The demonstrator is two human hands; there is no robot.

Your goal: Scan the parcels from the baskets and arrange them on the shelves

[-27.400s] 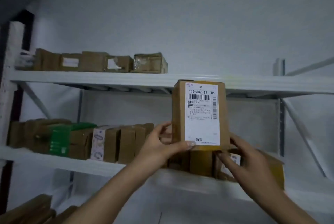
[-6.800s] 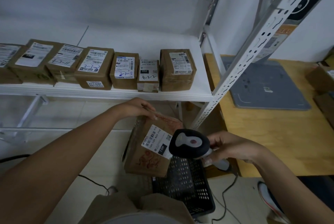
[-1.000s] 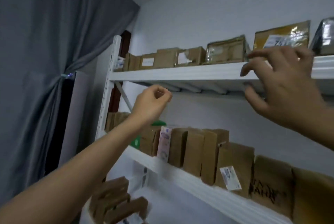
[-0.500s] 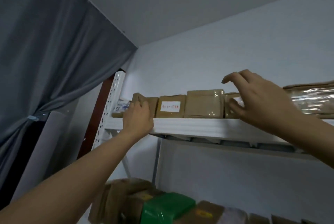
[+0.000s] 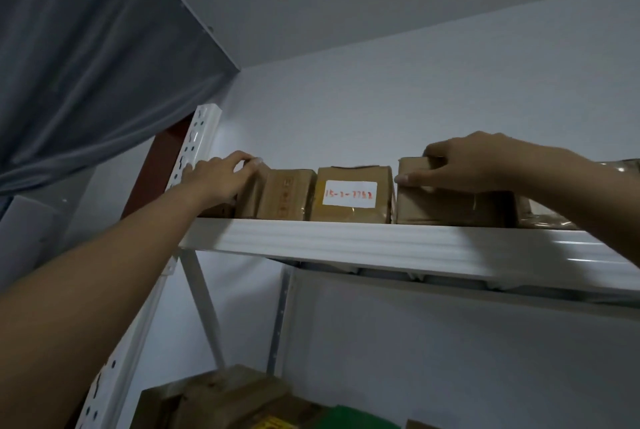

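1. Top shelf (image 5: 381,241) carries a row of brown parcels, side by side & touching. From L: end parcel (image 5: 251,198), plain parcel (image 5: 289,194), labelled parcel (image 5: 349,194) w/ white sticker & red handwriting, taped parcel (image 5: 446,205), then more wrapped ones running off to the R
2. Left hand (image 5: 221,179): fingers curled over the top edge of the end parcel, gripping it. Thumb is hidden, so can't tell how firm
3. Right hand (image 5: 474,165): fingers closed over the top of the taped parcel, thumb pressed on its front face, i.e. clamped on it
4. Both parcels sit on the shelf, not lifted. Prob. squaring up the row, so this is the arranging step
5. Done, as far as seen: top row well filled. Lower parcels (image 5: 225,394), incl. a green parcel (image 5: 363,421), sit on the level below
6. Left to do: can't say. Baskets & scanner are not in view, so the no. of unscanned parcels is unknown, & both hands are busy, so none free for a new parcel
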